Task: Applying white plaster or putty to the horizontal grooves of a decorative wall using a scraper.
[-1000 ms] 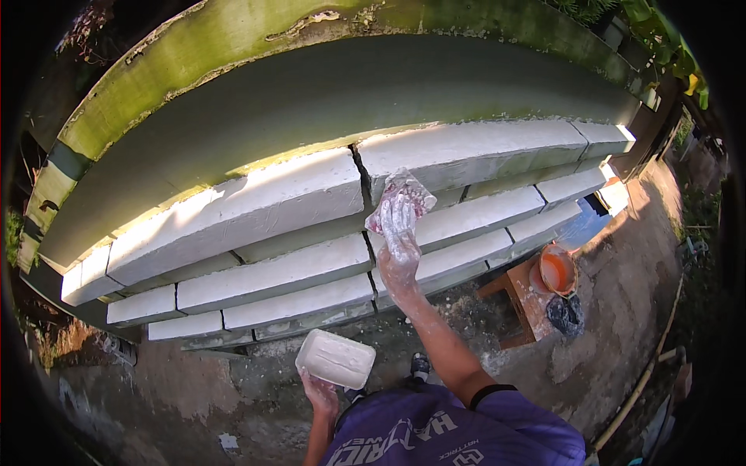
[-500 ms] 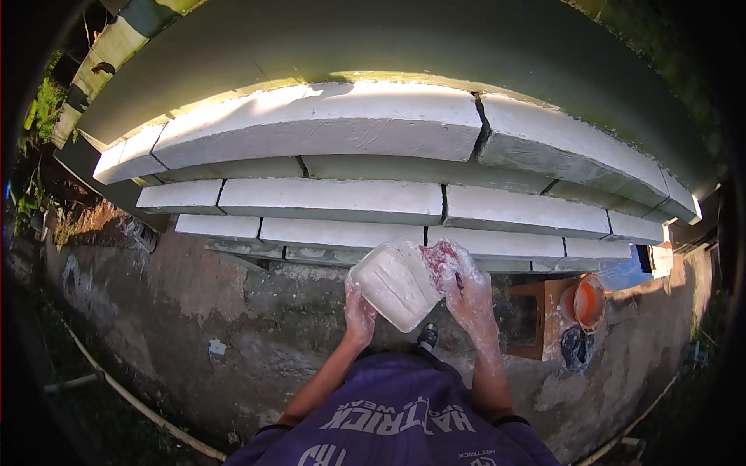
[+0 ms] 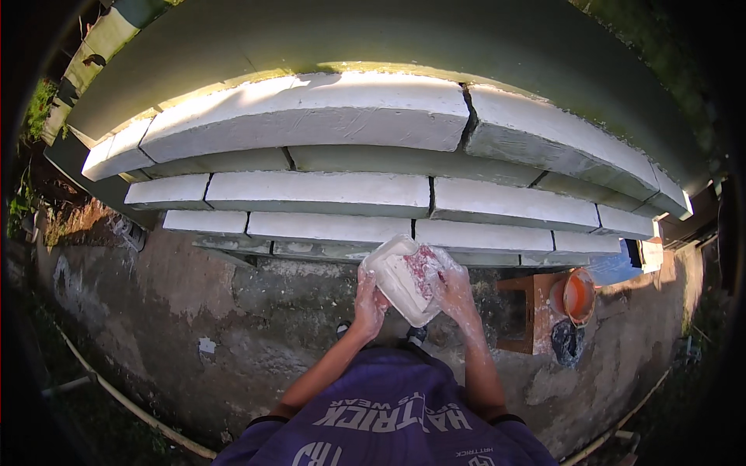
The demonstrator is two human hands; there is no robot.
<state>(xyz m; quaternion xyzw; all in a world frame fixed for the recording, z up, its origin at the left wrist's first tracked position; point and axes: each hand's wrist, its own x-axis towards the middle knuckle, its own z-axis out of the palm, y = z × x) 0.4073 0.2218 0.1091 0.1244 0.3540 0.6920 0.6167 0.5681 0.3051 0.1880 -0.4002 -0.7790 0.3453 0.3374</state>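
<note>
My left hand [image 3: 370, 299] is closed on the side of a pale rectangular tub [image 3: 395, 297] of white paste. My right hand [image 3: 452, 291] grips a red-and-white, paste-smeared flat pad [image 3: 425, 268] over the tub, at its right side. Both hands are low in front of me, above my purple shirt and white-smudged. Beyond them run long white-coated stepped ledges [image 3: 311, 124], split by narrow dark vertical gaps; the tub overlaps the lowest ledge in view.
An orange bucket [image 3: 577, 287] and a dark crumpled bag [image 3: 568, 346] sit by a wooden stool [image 3: 528, 314] at the right. A blue sheet [image 3: 610, 272] lies behind them. Pipes [image 3: 155, 423] edge the stained concrete floor [image 3: 179, 311]. A green-stained wall [image 3: 373, 31] rises above the ledges.
My right hand has come down from the upper ledge to the tub with the pad. My left hand has raised the tub, which now tilts differently. The view has turned.
</note>
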